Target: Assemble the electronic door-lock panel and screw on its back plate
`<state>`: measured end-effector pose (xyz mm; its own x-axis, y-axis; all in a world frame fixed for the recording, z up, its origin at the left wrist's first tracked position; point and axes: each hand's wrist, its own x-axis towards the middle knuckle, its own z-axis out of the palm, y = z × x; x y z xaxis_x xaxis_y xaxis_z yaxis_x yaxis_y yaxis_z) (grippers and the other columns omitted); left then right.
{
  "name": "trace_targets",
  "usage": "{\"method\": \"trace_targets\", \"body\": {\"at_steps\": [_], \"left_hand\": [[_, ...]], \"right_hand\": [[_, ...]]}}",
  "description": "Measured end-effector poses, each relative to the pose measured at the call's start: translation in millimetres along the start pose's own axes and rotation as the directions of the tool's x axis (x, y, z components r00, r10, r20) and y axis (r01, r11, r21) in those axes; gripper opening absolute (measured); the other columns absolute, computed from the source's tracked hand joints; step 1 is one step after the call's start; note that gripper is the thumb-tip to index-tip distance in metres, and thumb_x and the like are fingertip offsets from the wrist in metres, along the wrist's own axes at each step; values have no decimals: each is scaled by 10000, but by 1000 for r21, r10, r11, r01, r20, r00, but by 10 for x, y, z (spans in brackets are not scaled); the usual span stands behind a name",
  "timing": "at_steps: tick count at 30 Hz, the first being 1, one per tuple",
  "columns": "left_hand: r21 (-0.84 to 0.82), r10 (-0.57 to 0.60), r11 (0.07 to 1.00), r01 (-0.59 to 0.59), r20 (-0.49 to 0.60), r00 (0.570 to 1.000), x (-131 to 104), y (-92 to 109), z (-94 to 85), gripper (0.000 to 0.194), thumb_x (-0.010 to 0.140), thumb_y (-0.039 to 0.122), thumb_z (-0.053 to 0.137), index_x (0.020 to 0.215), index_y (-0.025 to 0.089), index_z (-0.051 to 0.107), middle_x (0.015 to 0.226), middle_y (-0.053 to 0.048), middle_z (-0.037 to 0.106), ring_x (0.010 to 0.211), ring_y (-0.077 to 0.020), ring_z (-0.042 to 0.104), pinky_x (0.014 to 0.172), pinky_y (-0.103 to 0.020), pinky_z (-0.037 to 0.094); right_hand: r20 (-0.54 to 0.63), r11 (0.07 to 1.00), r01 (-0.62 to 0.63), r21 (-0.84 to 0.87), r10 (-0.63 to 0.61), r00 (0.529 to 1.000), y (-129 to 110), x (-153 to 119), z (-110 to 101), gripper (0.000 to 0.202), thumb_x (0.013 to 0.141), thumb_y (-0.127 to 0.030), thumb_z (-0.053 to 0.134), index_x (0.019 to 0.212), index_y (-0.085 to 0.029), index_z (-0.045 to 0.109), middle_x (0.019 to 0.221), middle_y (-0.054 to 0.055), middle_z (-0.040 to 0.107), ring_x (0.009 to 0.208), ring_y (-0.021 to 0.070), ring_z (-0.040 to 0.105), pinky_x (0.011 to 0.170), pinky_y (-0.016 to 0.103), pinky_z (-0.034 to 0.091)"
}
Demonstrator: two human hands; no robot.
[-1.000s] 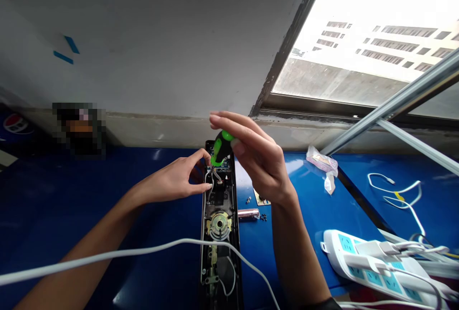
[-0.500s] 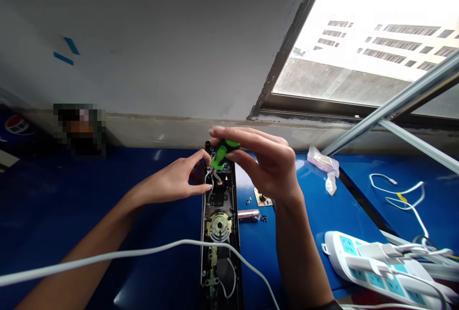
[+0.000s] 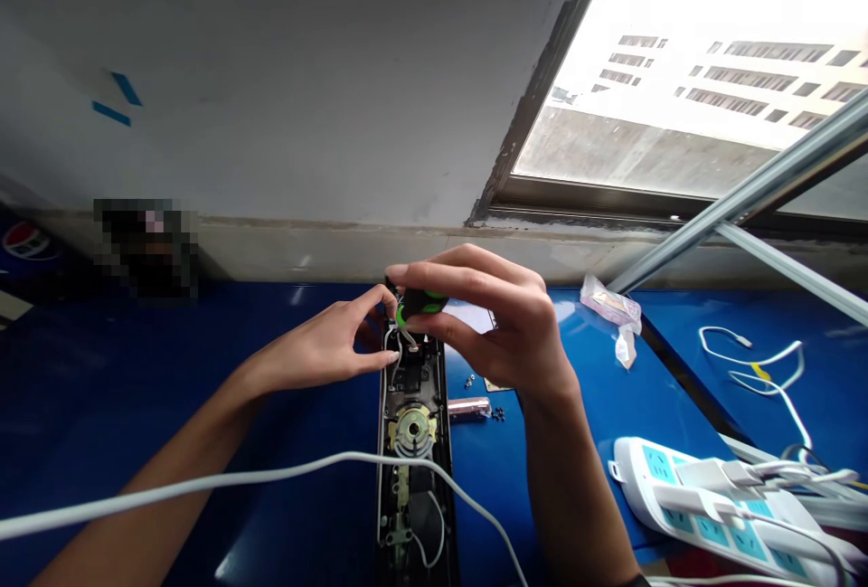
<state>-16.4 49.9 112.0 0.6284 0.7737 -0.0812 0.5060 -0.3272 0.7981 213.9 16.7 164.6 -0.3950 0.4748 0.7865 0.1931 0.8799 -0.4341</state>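
An opened long black speaker housing [image 3: 444, 460] lies lengthwise before me, with a round speaker driver [image 3: 414, 429] and thin wires [image 3: 409, 340] inside. My right hand [image 3: 505, 320] pinches the handle of a green and black screwdriver [image 3: 426, 301] between thumb and fingers, over the housing's far end. The screwdriver's tip is hidden, and so is most of the circuit board there. At the far left edge my left hand [image 3: 325, 341] grips the housing, index finger and thumb on its side by the wires; its other fingers are partly hidden.
Right of the housing lie a pinkish wrapped cylinder [image 3: 469, 409], small dark screws [image 3: 498, 413] and a partly covered board. A white cable [image 3: 271, 476] crosses in front. Farther right are a power strip [image 3: 705, 506], a plastic bag [image 3: 610, 302] and a white cord [image 3: 773, 361].
My right hand has lowered slightly and moved left with the screwdriver, covering more of the board and the housing's far end. My left hand stays at the housing's edge.
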Motion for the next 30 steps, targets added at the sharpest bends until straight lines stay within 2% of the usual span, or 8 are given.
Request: {"method": "trace_targets", "body": {"at_steps": [3, 8, 12, 15, 18, 22, 25, 30], "left_hand": [[7, 10, 1000, -10, -8, 1000, -8, 23, 5, 411, 914, 497, 711, 1231, 264, 592, 1202, -28, 762, 1151, -348, 731, 906, -399, 609], [-9, -19, 1000, 19, 2, 1000, -6, -18, -18, 446, 875, 526, 751, 1193, 247, 609, 1258, -73, 750, 1101, -354, 755, 863, -398, 626], [-95, -36, 994, 47, 114, 993, -48, -4, -131, 486, 903, 520, 753, 1248, 280, 510, 1242, -80, 729, 1095, -297, 750, 944, -435, 623], [60, -1, 998, 3, -24, 1000, -72, 77, -165, 519, 881, 588, 773, 1216, 265, 544, 1222, -83, 700, 1085, -284, 714, 963, -446, 605], [280, 188, 952, -120, -230, 955, -34, 167, -45, 446, 911, 592, 747, 1155, 240, 623, 1179, -71, 665, 1054, -265, 674, 942, -425, 587], [372, 471, 836, -403, -108, 876, 94, 216, 258, 204, 1008, 371, 690, 1154, 228, 700, 1203, -76, 636, 1127, -237, 634, 977, -377, 565], [411, 555, 774, -482, -73, 829, 165, 202, 394, 136, 1018, 260, 670, 1121, 192, 725, 1148, -95, 658, 1158, -254, 602, 967, -377, 561], [427, 573, 766, -480, -118, 811, 157, 167, 343, 129, 1022, 221, 671, 1122, 183, 742, 1131, -94, 669, 1150, -240, 600, 958, -362, 560]], "right_hand": [[-77, 994, -1, -112, -8, 997, -29, 22, 85, 278, 938, -313, 810, 1209, -265, 776, 959, 22, 672, 797, 129, 661, 721, 273, 629], [-3, 996, -83, 9, 84, 997, -3, 43, 137, 390, 1026, -194, 639, 1403, -292, 641, 1263, 42, 752, 1083, 178, 752, 955, 353, 663], [-245, 996, -87, 5, 85, 966, 41, 25, -47, 447, 981, -225, 699, 1406, -315, 592, 1300, 56, 726, 1050, 210, 772, 826, 376, 708], [-332, 988, -143, -54, 117, 936, 17, -25, -292, 479, 925, -219, 767, 1350, -352, 592, 1049, 24, 756, 920, 220, 771, 716, 388, 700], [-160, 930, -350, -110, 330, 930, 30, -111, -523, 360, 900, -206, 771, 1225, -264, 629, 948, 8, 745, 840, 195, 760, 702, 351, 680], [171, 807, -583, -98, 591, 788, 255, -237, -662, 304, 882, -239, 773, 1112, -234, 575, 837, -36, 696, 690, 140, 722, 617, 268, 625], [212, 768, -637, -58, 633, 744, 475, -297, -635, 345, 865, -274, 797, 1080, -243, 529, 835, -45, 670, 662, 128, 702, 591, 250, 590], [243, 777, -627, -49, 618, 748, 636, -321, -540, 348, 856, -276, 806, 1054, -251, 521, 821, -56, 644, 623, 98, 639, 560, 232, 507]]}}
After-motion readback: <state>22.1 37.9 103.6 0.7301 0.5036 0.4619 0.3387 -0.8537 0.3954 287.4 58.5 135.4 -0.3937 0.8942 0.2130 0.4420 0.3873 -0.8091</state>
